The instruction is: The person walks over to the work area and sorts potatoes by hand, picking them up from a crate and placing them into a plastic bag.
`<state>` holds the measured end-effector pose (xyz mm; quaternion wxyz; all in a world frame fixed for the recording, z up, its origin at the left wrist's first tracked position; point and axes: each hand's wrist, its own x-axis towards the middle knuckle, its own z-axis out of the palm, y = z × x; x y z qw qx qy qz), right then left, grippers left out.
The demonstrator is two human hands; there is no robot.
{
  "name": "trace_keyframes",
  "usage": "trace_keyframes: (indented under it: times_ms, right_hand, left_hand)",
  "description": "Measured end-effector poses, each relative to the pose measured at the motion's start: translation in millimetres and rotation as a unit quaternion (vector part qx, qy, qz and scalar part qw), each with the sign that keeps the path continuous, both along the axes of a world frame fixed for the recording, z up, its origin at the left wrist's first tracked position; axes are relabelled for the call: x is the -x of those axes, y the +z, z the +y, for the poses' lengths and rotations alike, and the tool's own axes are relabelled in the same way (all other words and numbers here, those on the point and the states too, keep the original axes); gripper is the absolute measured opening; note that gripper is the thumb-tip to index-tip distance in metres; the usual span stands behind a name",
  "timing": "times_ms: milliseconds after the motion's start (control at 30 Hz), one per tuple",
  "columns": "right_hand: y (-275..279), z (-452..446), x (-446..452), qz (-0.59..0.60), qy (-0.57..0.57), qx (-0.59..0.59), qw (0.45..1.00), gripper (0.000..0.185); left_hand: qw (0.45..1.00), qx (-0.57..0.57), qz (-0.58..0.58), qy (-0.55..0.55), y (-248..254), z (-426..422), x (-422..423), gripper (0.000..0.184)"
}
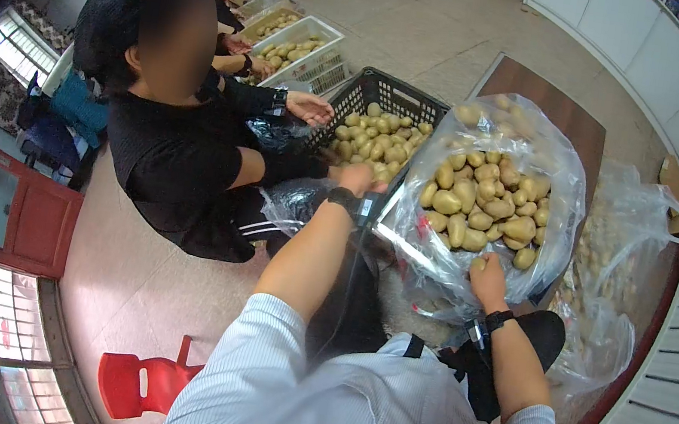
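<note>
My left hand (355,180) reaches over the near edge of a black plastic crate (396,88) that holds many potatoes (380,141). Its fingers are partly hidden, so I cannot tell whether it grips anything. At the near side of a clear plastic bag (567,179), my right hand (486,282) is closed, with a yellowish bit of what looks like a potato showing at its fingers. Inside the open bag lies a heap of potatoes (489,200), just beyond that hand.
A person in black (169,158) sits at the left, with hands by the crate. White crates (332,46) of potatoes stand behind. A brown board (511,73) lies beyond the bag, more clear bags (608,276) at the right, and a red stool (133,383) at lower left.
</note>
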<state>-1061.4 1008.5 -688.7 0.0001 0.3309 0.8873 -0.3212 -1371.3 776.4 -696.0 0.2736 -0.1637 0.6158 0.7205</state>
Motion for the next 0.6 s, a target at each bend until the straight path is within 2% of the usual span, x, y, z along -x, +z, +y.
trace_keyframes:
  times_ms: [67, 133, 167, 233, 267, 333, 367, 400, 467, 500, 533, 600]
  right_hand:
    - [-17.2, 9.1, 0.9, 0.024, -0.022, 0.014, 0.999, 0.037]
    - [-30.2, 18.7, 1.4, 0.063, -0.056, 0.097, 0.992, 0.034]
    - [-40.6, 22.5, 2.8, 0.061, -0.059, 0.096, 0.992, 0.034]
    - [-56.9, 31.5, 3.0, 0.150, -0.072, 0.211, 0.963, 0.031]
    - [-44.5, 29.3, 1.3, 0.144, -0.076, 0.207, 0.965, 0.031]
    - [4.1, 11.8, 6.3, 0.139, -0.172, 0.333, 0.917, 0.020]
    - [7.0, 15.2, 5.9, 0.119, -0.175, 0.361, 0.908, 0.021]
    - [10.0, 15.5, 3.5, 0.115, -0.174, 0.362, 0.909, 0.021]
    - [21.7, 16.4, 7.5, 0.126, -0.184, 0.403, 0.887, 0.034]
    - [38.6, 12.4, 8.9, 0.124, -0.178, 0.414, 0.884, 0.039]
    - [38.2, 11.3, 12.7, 0.126, -0.173, 0.415, 0.884, 0.039]
    - [41.0, 14.4, 12.2, 0.130, -0.130, 0.401, 0.898, 0.040]
  left_hand:
    - [1.000, -0.016, -0.012, -0.005, 8.7, 5.0, -2.9, 0.026]
    - [1.000, -0.020, -0.001, -0.020, 7.1, 5.9, -1.6, 0.023]
    - [1.000, -0.020, -0.003, -0.023, 9.8, 4.8, -4.9, 0.023]
    - [0.996, -0.068, -0.014, -0.048, 16.5, 0.0, -14.6, 0.015]
    - [0.990, -0.079, 0.013, -0.116, 4.5, -3.0, -5.2, 0.021]
    - [0.994, -0.095, -0.024, -0.046, 38.6, 5.6, -26.0, 0.017]
    - [0.986, -0.148, -0.027, -0.070, 37.3, 2.6, -28.5, 0.014]
    - [0.986, -0.147, -0.030, -0.067, 36.8, 3.3, -29.7, 0.014]
    - [0.989, -0.077, -0.024, -0.120, 41.6, 10.3, -27.4, 0.011]
    - [0.989, -0.114, -0.048, -0.086, 30.3, 11.1, -31.3, 0.012]
    - [0.978, -0.154, -0.006, -0.141, 21.8, 7.3, -29.5, 0.015]
    - [0.995, -0.015, -0.012, -0.102, 53.4, 25.5, -41.2, 0.023]
